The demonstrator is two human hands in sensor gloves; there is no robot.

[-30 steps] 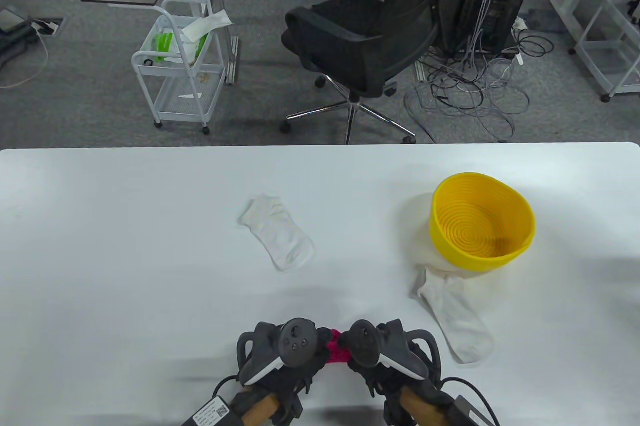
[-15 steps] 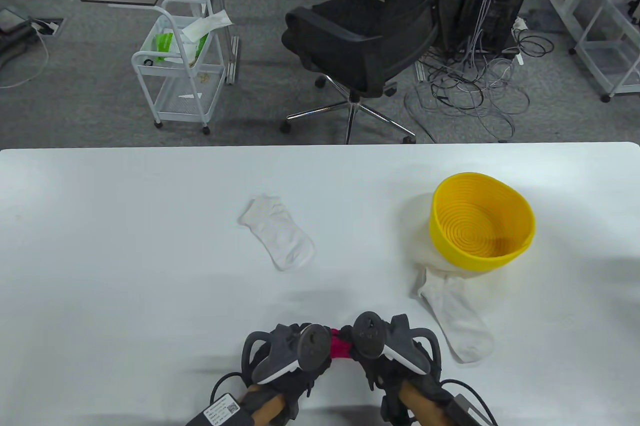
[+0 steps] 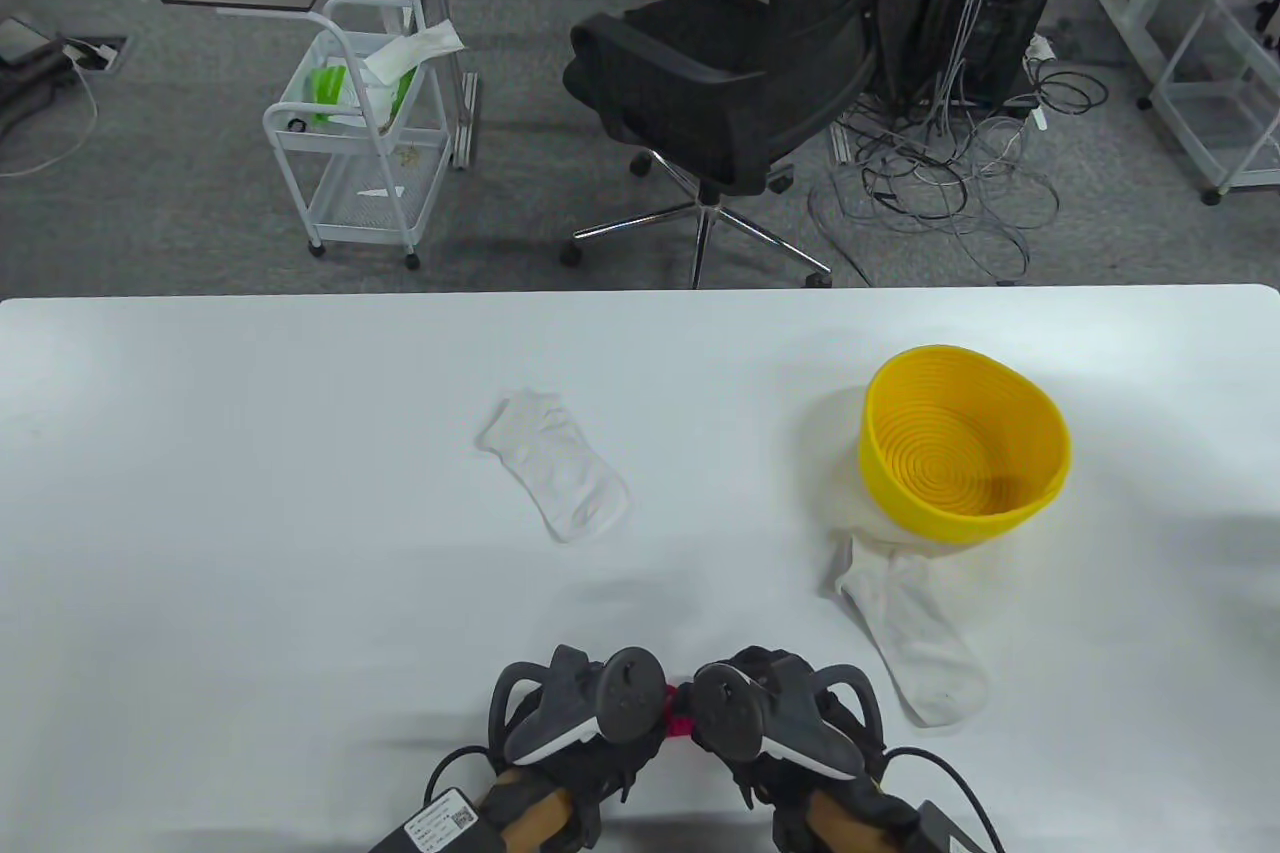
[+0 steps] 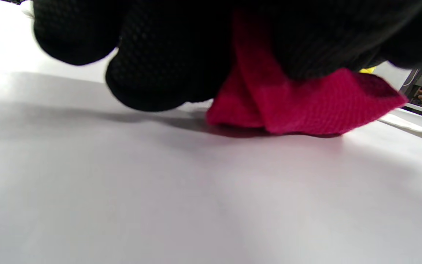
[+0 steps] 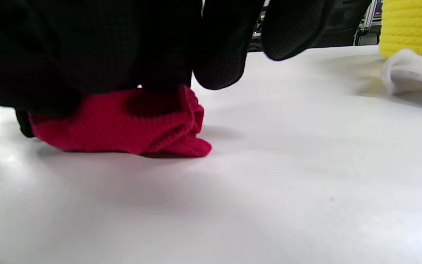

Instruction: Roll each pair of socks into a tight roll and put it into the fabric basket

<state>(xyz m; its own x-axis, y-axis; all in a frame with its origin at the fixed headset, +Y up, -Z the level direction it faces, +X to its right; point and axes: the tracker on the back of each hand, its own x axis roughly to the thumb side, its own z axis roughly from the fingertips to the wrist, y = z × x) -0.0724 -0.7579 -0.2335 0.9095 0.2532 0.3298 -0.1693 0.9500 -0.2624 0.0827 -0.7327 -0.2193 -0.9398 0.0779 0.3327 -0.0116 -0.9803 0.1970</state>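
Observation:
A red sock bundle lies at the table's near edge, mostly hidden under both hands in the table view. My left hand grips its left part with curled fingers; the red sock sticks out below them onto the table. My right hand holds the right part, fingers curled over the folded red sock. One white sock lies flat mid-table. Another white sock lies by the yellow basket, which is seen as a yellow wall in the right wrist view.
The white table spreads wide to the left and behind the socks. Beyond its far edge stand a black office chair, a white wire cart and tangled cables on the floor.
Both hands have drawn closer together and slightly toward the near edge. Less of the red sock shows between the trackers than a second ago.

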